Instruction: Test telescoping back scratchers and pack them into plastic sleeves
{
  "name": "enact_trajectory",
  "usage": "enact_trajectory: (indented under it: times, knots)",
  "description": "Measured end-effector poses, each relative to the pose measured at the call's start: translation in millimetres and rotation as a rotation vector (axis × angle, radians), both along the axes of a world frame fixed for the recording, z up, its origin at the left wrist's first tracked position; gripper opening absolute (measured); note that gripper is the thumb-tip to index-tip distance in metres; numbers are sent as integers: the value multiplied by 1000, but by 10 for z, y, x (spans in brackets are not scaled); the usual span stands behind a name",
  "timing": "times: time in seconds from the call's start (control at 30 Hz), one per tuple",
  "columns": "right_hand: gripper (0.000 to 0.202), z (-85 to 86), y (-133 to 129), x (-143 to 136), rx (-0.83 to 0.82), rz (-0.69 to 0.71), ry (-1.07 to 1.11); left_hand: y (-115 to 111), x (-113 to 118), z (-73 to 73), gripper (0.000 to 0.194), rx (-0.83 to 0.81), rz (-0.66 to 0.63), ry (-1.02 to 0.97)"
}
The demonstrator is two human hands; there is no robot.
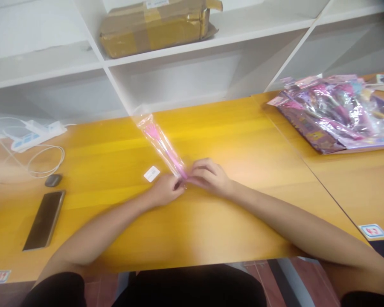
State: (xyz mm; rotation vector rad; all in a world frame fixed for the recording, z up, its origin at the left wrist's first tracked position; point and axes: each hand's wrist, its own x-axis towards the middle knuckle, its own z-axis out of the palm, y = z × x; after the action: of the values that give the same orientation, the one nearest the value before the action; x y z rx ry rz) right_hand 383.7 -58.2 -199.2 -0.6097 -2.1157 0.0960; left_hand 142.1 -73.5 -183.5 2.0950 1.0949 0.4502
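Observation:
A pink stick with a hand-shaped end (152, 131) lies slantwise over the table inside a clear plastic sleeve (162, 148). Its near end meets both of my hands. My left hand (167, 189) is closed on the sleeve's near end, thumb and fingers pinched together. From the other side, my right hand (211, 177) pinches the stick's near end with bent fingers. The fingertips are blurred, so the exact contact is hard to make out. Just left of the sleeve, a small white label card (152, 174) lies flat on the table.
Many similar wrapped pink items (336, 106) are heaped in a purple printed box (320, 134) at the right. A phone (45, 219), a small dark case (53, 180) and a power strip (38, 135) with white cables lie left. A cardboard box (156, 27) sits on the shelf behind.

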Motion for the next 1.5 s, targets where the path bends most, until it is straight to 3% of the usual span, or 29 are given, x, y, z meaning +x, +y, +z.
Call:
enact_trajectory:
  times: [0.23, 0.33, 0.43, 0.57, 0.7, 0.87, 1.13, 1.2, 1.3, 1.37, 1.5]
  knots:
    - [36, 45, 46, -48, -42, 221, 23, -43, 13, -14, 14, 56, -102, 13]
    - [36, 53, 44, -49, -58, 246, 49, -52, -11, 55, 16, -14, -125, -62]
    - [36, 68, 36, -41, -58, 237, 94, -35, -32, 101, 32, -159, -141, -231]
    - [27, 85, 48, -34, -50, 224, 148, 31, -1, 62, 55, -529, 16, -554]
    - [24, 97, 58, -31, -50, 234, 146, 110, 57, 56, 56, -806, 237, -808]
    - [28, 119, 32, -32, -38, 260, 133, 151, 63, 116, 49, -824, 334, -886]
    - [46, 46, 44, -34, 64, 212, -40, 150, 45, 121, 42, -823, 310, -869]
    - [38, 34, 38, -12, -35, 214, -101, 148, 46, 125, 43, -818, 310, -864]
    - [21, 68, -4, 27, -400, 173, -208, 145, 49, 122, 41, -802, 290, -847]
    - [21, 106, -37, 47, -579, 126, -219, 144, 50, 111, 41, -789, 282, -847]
    - [26, 138, -68, 66, -554, 176, -254, 146, 50, 91, 43, -781, 286, -844]
